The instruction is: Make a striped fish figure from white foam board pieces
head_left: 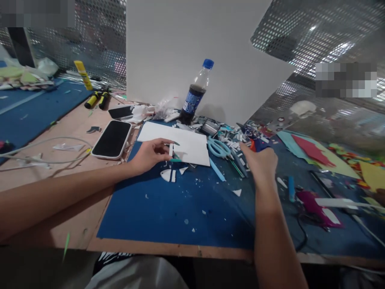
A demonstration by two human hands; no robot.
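Note:
My left hand (pixel 149 155) rests on the blue cutting mat (pixel 168 208) and pinches a small white foam strip (pixel 171 150) at the near edge of a white foam sheet (pixel 186 145). Small white offcuts (pixel 166 175) lie just below it. My right hand (pixel 261 161) is closed around a dark blue object (pixel 260 144) with an orange part, which I cannot name. Light blue scissors (pixel 219 147) lie between the two hands, beside a light blue stick (pixel 217 169).
A cola bottle (pixel 195 93) stands before a large white board (pixel 192 52). Two phones (pixel 112 139) lie at left with a white cable (pixel 45 141). Coloured paper sheets (pixel 313 151) and scraps crowd the right side. A yellow glue stick (pixel 83 74) stands far left.

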